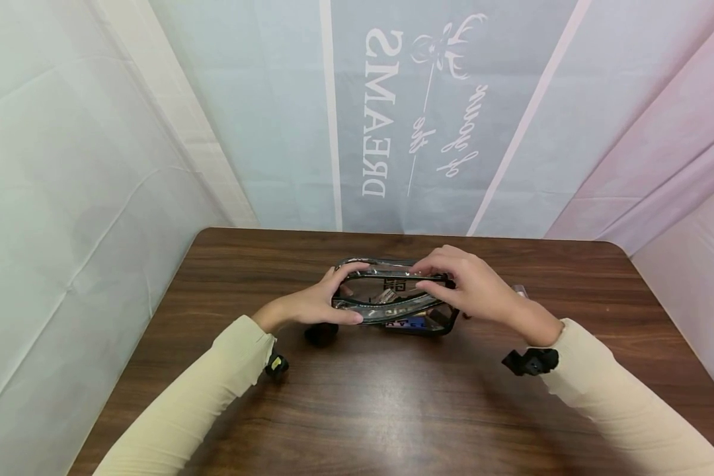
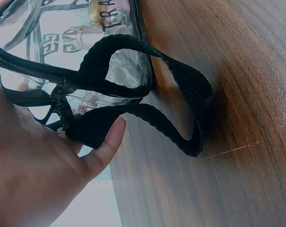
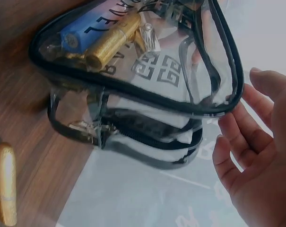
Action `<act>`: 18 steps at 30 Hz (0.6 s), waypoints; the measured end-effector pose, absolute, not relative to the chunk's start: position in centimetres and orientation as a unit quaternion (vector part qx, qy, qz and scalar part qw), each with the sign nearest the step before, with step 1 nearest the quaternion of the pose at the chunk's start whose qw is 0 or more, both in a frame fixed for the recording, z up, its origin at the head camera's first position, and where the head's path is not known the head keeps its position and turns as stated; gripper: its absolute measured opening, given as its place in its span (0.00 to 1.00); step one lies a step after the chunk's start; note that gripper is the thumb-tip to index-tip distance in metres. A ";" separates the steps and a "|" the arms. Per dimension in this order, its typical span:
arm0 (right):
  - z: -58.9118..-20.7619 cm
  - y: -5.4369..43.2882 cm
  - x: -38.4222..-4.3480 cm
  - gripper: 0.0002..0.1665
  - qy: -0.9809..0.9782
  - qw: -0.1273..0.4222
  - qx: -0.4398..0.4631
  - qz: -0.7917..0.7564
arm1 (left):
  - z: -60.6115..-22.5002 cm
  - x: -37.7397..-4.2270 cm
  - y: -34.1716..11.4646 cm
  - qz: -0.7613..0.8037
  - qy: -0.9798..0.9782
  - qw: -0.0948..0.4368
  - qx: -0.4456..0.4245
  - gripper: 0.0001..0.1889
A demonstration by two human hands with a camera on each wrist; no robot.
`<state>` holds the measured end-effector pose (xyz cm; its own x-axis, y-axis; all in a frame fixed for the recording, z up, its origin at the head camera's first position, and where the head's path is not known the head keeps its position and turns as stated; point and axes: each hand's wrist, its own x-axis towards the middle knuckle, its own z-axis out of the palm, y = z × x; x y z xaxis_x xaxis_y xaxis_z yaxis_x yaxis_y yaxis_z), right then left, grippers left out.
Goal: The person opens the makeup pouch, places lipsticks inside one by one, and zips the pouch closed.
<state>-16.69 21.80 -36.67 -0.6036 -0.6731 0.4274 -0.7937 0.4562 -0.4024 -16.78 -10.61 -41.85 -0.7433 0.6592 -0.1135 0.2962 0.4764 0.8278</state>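
A clear zip pouch (image 1: 407, 311) with black piping stands on the table, its top spread apart between both hands. My left hand (image 1: 318, 301) grips its left end, thumb on the near edge and fingers at the far one. At the right end, my right hand (image 1: 473, 284) pinches the far rim of the opening. A black strap loop (image 2: 195, 90) hangs from the left end beside the left hand. Inside lie a blue tube (image 3: 93, 30), a gold tube (image 3: 112, 42) and a small silvery clear piece (image 3: 150, 38).
Another gold tube (image 3: 5, 184) lies on the brown wooden table (image 1: 357, 396) beside the pouch. A small clear item (image 1: 520, 291) shows behind the right wrist. A printed cloth (image 1: 404, 119) hangs behind the table, with white cloth (image 1: 65, 198) at the left.
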 end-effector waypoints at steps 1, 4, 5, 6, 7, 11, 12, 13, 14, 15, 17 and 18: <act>-36.7 22.0 -16.7 0.14 -0.845 0.108 0.433 0.294 | -41.9 -16.8 -10.6 0.423 0.832 0.215 0.287 0.48; -36.6 22.6 -16.8 0.14 -0.840 0.122 0.431 0.305 | -41.8 -16.8 -10.6 0.423 0.832 0.215 0.288 0.48; -36.6 22.8 -16.8 0.15 -0.839 0.125 0.431 0.308 | -41.9 -16.8 -10.6 0.424 0.831 0.215 0.287 0.48; -36.5 23.0 -16.8 0.15 -0.839 0.126 0.429 0.311 | -41.8 -16.8 -10.6 0.424 0.831 0.215 0.287 0.48; -36.5 23.3 -16.9 0.15 -0.840 0.127 0.426 0.312 | -41.8 -16.8 -10.6 0.425 0.831 0.215 0.287 0.48; -36.3 24.2 -16.9 0.16 -0.845 0.136 0.418 0.306 | -41.7 -16.7 -10.6 0.425 0.830 0.216 0.288 0.47; -36.3 24.5 -16.9 0.16 -0.847 0.138 0.415 0.303 | -41.7 -16.7 -10.6 0.424 0.831 0.216 0.288 0.48; -36.3 24.7 -16.9 0.16 -0.848 0.141 0.414 0.299 | -41.7 -16.7 -10.6 0.424 0.831 0.217 0.288 0.48; -36.2 25.0 -16.9 0.16 -0.850 0.142 0.413 0.295 | -41.7 -16.6 -10.6 0.424 0.831 0.217 0.288 0.48; -36.2 25.3 -16.9 0.17 -0.853 0.142 0.410 0.290 | -41.7 -16.6 -10.6 0.424 0.831 0.218 0.287 0.48; -36.2 25.9 -16.9 0.17 -0.859 0.139 0.404 0.281 | -41.7 -16.6 -10.6 0.423 0.831 0.218 0.287 0.48; -36.2 26.3 -16.9 0.17 -0.862 0.137 0.402 0.277 | -41.7 -16.6 -10.6 0.422 0.832 0.218 0.287 0.48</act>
<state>-16.86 26.25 -36.19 -0.6394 -0.6166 0.4593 -0.7688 0.5239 -0.3668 -16.63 -10.60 -41.72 -0.7401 0.6616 -0.1204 0.2934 0.4788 0.8274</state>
